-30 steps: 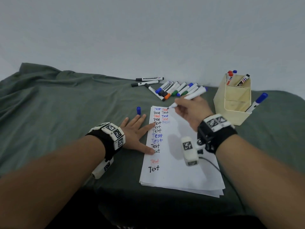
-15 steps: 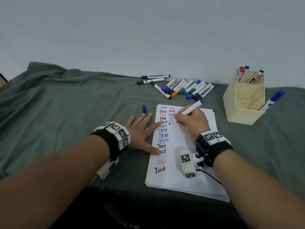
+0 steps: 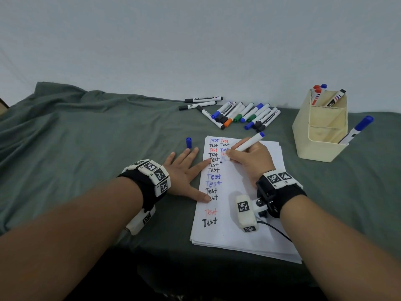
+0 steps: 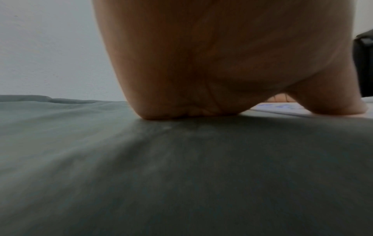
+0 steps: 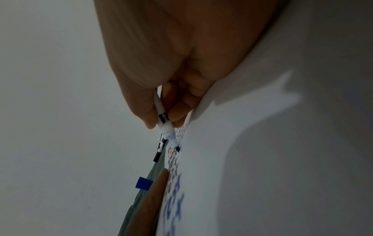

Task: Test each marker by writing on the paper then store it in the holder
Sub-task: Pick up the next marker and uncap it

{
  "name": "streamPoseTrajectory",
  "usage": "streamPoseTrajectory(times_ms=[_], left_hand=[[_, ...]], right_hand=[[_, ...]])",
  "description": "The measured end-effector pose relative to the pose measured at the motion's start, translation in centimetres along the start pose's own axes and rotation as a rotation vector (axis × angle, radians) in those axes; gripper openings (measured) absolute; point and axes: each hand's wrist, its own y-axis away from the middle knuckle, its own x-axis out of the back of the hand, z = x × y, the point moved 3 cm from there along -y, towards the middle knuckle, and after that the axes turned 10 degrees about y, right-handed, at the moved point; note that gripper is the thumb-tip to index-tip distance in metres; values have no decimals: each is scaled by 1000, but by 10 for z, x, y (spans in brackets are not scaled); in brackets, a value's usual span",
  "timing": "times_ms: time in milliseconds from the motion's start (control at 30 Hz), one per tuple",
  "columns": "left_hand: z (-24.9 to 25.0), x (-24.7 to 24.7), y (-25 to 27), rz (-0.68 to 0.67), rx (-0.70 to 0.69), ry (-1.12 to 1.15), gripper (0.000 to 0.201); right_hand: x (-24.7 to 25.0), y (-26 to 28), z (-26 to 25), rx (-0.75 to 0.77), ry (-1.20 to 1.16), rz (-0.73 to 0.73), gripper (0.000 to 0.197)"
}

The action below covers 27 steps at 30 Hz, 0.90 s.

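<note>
Bare green cloth [image 3: 86, 148] lies left; loose markers [image 3: 243, 115] crowd the far middle; the holder [image 3: 303, 140] blocks the far right.

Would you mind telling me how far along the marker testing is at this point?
Partly done. The paper carries two columns of "Test" words, and four markers stand in the holder. In hand: the right hand grips an uncapped blue marker, tip on the paper, while the left hand steadies the sheet; its blue cap stands nearby. Left: over a dozen markers in the pile.
</note>
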Motion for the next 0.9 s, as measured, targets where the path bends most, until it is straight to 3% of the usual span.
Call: streamPoseTrajectory(times_ms=[900], left_hand=[[-1,-1,-2,10,2,1,121]], right_hand=[[1,0,-1,16,59,-3,13]])
